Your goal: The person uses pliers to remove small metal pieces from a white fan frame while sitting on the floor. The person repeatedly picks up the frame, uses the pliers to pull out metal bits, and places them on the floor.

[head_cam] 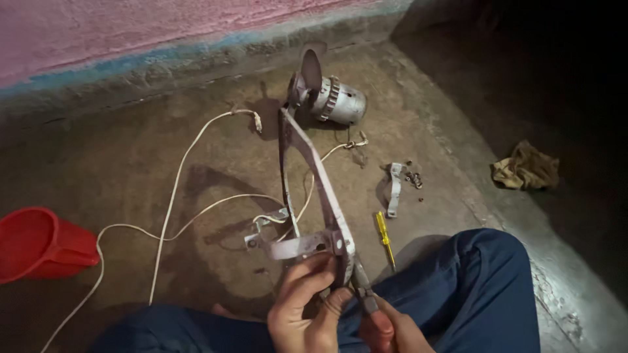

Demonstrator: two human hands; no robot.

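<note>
the bent grey metal bracket (314,189) is pinched by the left hand (306,307); red-handled pliers (366,297) are gripped by the right hand (396,333), which is cut off by the frame's bottom edge.

Dull grey metal bracket (314,189) over rough concrete floor (131,163).
Glossy red plastic tub (36,242); smooth white cable (173,196); crumpled cloth rag (525,167).

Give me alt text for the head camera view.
A seated person's left hand steadies a grey metal bracket while the right hand works pliers at its lower end. A motor, white cable, yellow screwdriver and red tub lie on the concrete floor.
</note>
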